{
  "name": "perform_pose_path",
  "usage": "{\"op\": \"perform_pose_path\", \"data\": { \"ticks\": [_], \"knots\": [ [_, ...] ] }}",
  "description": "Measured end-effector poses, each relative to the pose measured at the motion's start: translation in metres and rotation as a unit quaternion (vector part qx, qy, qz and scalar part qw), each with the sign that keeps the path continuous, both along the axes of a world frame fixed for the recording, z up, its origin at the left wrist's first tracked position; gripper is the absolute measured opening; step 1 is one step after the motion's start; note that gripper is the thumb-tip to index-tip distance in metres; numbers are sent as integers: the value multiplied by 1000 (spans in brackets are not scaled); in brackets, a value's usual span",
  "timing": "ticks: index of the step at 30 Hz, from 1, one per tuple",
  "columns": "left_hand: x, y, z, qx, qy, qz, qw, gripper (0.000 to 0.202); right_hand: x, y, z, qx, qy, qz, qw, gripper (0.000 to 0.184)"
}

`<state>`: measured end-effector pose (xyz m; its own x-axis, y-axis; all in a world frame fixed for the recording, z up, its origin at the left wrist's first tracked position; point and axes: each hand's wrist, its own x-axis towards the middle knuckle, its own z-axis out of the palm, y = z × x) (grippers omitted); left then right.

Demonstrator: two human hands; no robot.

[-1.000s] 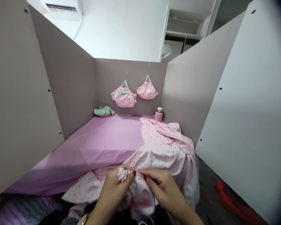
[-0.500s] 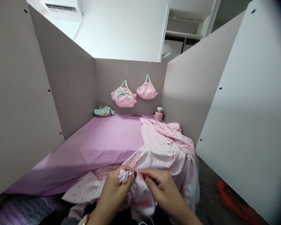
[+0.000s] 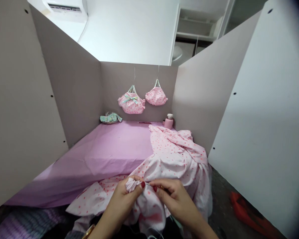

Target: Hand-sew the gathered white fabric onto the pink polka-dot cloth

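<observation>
Two hands meet at 6 o'clock: left hand [image 3: 123,202] pinches shut a gathered tuft of dotted pink fabric [image 3: 175,156]; right hand [image 3: 173,196] closes on something thin (too small to identify). Slackened grip likely frees the gathers.

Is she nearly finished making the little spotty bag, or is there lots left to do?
Two spotty bags already hang finished at the back wall, one with a bow. In hand: the left hand pinches a gathered bunch of the pink dotted cloth, and the right hand holds something thin beside it. Most of the cloth lies loose over the purple table cover, so plenty looks left.
</observation>
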<state>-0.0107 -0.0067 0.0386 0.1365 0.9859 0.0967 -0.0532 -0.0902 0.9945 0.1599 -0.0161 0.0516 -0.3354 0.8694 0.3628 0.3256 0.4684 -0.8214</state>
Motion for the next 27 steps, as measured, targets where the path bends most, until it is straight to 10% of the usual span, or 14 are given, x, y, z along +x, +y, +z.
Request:
{"op": "perform_pose_path", "data": {
  "ticks": [27],
  "knots": [
    [3, 0, -3, -95, -94, -72, 988, 24, -8, 9, -23, -133, 129, 83, 979, 22]
  ]
}}
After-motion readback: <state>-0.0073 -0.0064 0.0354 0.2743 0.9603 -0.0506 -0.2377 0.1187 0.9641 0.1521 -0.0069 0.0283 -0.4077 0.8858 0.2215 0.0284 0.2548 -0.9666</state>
